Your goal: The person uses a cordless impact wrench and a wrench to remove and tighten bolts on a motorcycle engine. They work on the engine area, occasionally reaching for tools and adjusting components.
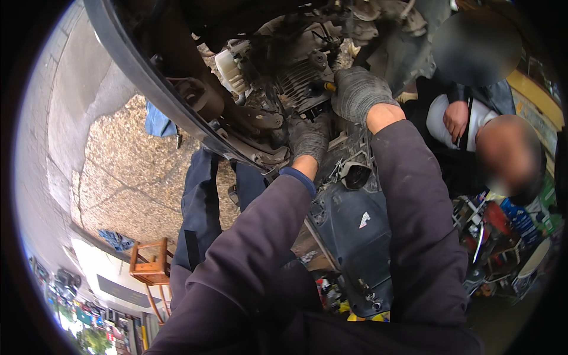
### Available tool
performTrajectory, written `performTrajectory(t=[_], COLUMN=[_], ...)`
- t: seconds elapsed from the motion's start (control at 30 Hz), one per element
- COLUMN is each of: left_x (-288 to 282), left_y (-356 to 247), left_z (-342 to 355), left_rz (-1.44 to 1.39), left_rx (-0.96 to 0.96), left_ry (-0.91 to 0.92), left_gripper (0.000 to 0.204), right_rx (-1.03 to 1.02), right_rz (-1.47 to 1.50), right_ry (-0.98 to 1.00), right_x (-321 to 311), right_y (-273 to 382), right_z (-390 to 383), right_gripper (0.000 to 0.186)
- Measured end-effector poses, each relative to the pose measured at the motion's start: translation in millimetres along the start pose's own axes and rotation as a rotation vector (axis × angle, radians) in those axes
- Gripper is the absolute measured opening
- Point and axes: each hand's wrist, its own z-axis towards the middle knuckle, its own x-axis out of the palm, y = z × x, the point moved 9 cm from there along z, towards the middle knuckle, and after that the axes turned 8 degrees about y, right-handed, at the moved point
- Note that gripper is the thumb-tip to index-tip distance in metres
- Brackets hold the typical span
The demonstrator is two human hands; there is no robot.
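Observation:
Both of my hands wear grey knit work gloves and reach into the opened front of a vehicle. My right hand (362,96) is closed around a tool with a yellow and black handle (329,87); its kind does not show. This tool points left toward a finned metal engine part (299,81). Just below the fins, my left hand (309,139) reaches in among dark parts, its fingertips hidden. A white plastic reservoir (231,72) sits left of the fins. Nearer to me lies a large dark plastic panel (355,231), with a round dark fitting (355,174) at its far end.
A curved black body edge (151,83) bounds the work on the left. At the right a person's hand (455,120) rests close to my right arm. Mixed tools and packages (503,231) crowd the lower right. A wooden stool (151,271) stands on the left.

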Motion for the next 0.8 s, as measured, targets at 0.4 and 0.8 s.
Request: performTrajectory(t=[0.4, 0.8], left_x=[8.0, 19.6], left_y=[0.6, 1.6], left_z=[34.1, 50.4], left_rz=[-0.309, -0.452], left_rx=[0.109, 0.238], left_ry=[0.026, 0.025], left_gripper=[0.079, 0.076], right_rx=[-0.142, -0.099], right_rz=[-0.298, -0.267], right_ry=[0.046, -0.012], right_x=[-2.5, -0.5], right_y=[46.6, 46.0], right_z=[41.3, 38.5], right_gripper=[0.059, 0.064])
